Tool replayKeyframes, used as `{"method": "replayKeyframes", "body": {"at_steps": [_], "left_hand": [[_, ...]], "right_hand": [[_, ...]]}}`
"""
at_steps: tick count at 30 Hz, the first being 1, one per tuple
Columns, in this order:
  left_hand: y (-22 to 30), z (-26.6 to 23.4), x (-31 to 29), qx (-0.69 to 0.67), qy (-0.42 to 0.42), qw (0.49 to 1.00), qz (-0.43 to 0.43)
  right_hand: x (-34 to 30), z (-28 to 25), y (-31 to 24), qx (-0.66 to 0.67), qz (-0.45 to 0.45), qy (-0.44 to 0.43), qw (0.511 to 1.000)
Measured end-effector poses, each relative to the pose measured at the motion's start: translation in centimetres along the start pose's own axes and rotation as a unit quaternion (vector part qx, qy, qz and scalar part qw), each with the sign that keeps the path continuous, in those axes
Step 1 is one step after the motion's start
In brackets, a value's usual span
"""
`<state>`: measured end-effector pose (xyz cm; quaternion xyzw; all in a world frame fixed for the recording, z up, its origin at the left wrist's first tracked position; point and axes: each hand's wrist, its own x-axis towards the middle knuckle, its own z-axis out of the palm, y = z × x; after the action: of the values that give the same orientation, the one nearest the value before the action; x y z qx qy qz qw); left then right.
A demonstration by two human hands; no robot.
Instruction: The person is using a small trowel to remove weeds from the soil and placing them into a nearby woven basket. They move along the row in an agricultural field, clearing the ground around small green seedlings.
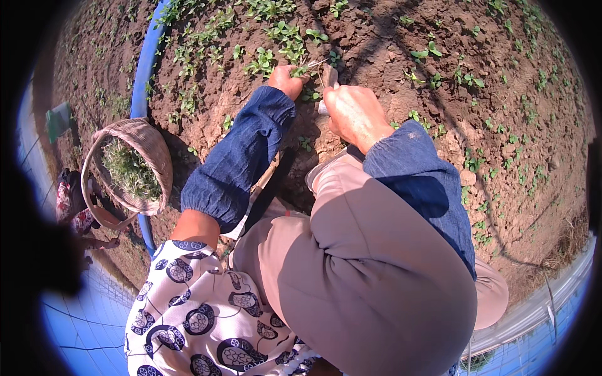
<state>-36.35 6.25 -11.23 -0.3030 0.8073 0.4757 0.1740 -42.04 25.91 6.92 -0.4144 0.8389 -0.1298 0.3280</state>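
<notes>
My left hand (pixel 288 81) is closed, pinching a small green plant (pixel 307 67) whose pale, thin roots or stems point to the right. Just right of it, my right hand (pixel 357 116) grips a short hand tool with a flat, soil-coloured blade (pixel 329 76). The blade stands up between the two hands, close to the plant. Most of the tool's handle is hidden in my fist, so its exact kind cannot be made out. Low seedlings (pixel 311 94) grow in the brown soil beneath both hands.
At the left, a woven basket (pixel 164 156) with a hoop handle holds cut greenery (pixel 128 169). A blue hose (pixel 146 62) runs beside it. Another person (pixel 78 200) is partly visible past the basket. Seedlings (pixel 473 81) dot the cracked soil at right. My bent knee (pixel 376 244) rises below my hands.
</notes>
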Motion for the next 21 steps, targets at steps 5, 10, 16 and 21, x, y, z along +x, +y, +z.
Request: {"method": "replayKeyframes", "body": {"at_steps": [5,10,16,21], "left_hand": [[2.4,0.0,-1.4,-0.063,-0.007,0.996,-0.069],[2.7,-1.0,-1.6,-0.144,-0.021,0.984,-0.104],[5.3,-2.5,-4.1,-0.23,-0.063,0.956,-0.169],[5.4,-6.7,-7.3,-0.384,-0.092,0.913,-0.102]], "right_hand": [[-0.1,2.5,2.5,0.018,0.008,0.013,1.0],[-0.7,3.7,4.4,0.046,0.002,0.066,0.997],[-1.0,2.6,4.0,0.05,-0.02,0.094,0.994],[-2.9,-1.5,1.6,0.01,0.001,0.065,0.998]]}}
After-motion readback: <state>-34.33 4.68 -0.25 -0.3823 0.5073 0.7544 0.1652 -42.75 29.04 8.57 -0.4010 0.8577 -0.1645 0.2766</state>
